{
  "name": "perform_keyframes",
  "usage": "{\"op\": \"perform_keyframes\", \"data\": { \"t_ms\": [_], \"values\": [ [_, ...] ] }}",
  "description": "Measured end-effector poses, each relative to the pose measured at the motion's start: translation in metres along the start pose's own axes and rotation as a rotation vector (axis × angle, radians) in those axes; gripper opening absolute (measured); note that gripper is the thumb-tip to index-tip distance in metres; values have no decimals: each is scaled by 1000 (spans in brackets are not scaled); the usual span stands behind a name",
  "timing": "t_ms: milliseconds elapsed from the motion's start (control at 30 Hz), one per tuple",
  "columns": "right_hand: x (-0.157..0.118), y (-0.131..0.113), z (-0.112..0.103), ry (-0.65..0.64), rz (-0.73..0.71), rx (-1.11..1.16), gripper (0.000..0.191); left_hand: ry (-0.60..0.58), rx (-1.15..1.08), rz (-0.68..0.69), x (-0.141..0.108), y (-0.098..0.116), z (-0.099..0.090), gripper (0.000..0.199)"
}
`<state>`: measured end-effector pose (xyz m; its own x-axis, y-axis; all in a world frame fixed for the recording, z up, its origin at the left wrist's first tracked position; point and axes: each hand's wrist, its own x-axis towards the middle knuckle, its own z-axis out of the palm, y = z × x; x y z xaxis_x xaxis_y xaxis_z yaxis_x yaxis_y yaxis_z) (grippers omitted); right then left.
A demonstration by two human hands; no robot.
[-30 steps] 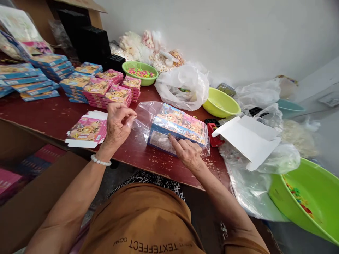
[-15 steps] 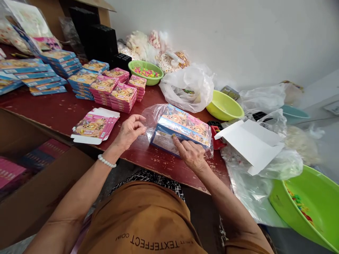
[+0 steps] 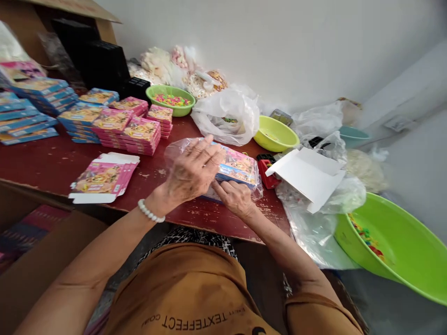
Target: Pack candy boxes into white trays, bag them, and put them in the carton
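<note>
I see a box (image 3: 240,160) lying on the table (image 3: 188,214) near the middle of the view, pink and blue printing on top, inside a clear wrap (image 3: 176,148) that sticks out past its left and right ends. The left hand (image 3: 197,170) is laid out nearly flat, fingers straight, across the box's left part; it hides that end, and I cannot tell whether it presses or only hovers. Its thumb is out of sight. The right hand (image 3: 235,197) is at the front side, index finger stretched left, the others bent in against the box; I can't make out whether it pinches any wrap. Much of the front face is hidden behind both hands.

Just right of the box is a red dispenser (image 3: 268,173), partly covered by a white carton (image 3: 307,172). Behind the box sits a white bag (image 3: 228,116), its contents mostly hidden. To the left lie flat cartons (image 3: 101,179), with pink boxes (image 3: 138,130) stacked behind them.

The table's worn red surface shows between the flat cartons and the left wrist, and along the front edge, close to the person's body. A green tub (image 3: 412,246) is cut off at the right.
</note>
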<state>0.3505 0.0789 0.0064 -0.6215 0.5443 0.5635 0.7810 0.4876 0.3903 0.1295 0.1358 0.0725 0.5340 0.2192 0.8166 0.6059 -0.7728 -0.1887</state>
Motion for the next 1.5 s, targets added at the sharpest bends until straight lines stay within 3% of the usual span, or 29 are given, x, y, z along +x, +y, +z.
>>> {"op": "perform_keyframes", "data": {
  "t_ms": [67,167,333,400,433,500,600,633,700,800,967,1100,1300,1500],
  "values": [
    [3,-2,-4,-37,9,-5,35,-125,-46,18,1,10,28,48],
    [9,-7,-6,-101,47,1,33,-196,-85,-64,-5,4,53,63],
    [-10,-37,-15,-285,59,21,38,-241,-126,-87,-8,-10,54,81],
    [-33,-49,-28,-222,59,165,32,-232,-136,-107,-8,-8,54,87],
    [-46,-51,-37,-121,98,260,27,-225,-146,-120,-8,-7,54,89],
    [-69,-43,-55,171,330,422,21,-227,-168,-136,-8,-5,56,92],
    [-88,-7,-67,509,907,565,35,-254,-168,-124,-8,-4,56,95],
    [-89,6,-64,509,1054,662,43,-260,-164,-121,-8,-4,55,96],
    [-87,24,-53,368,1205,949,56,-262,-163,-120,-7,-5,54,95],
    [-79,27,-34,195,1180,1330,50,-254,-169,-116,-8,-5,52,96],
    [-86,14,-28,280,1202,1567,56,-266,-19,-35,-9,-3,48,98],
    [-98,16,-30,327,1209,1610,55,-286,44,-4,-7,-4,43,97],
    [-104,11,-17,371,1093,1675,47,-307,-24,-35,-8,-4,38,97],
    [-108,43,-1,219,1028,1570,46,-247,-55,-18,-12,-5,37,101]
  ]
}}
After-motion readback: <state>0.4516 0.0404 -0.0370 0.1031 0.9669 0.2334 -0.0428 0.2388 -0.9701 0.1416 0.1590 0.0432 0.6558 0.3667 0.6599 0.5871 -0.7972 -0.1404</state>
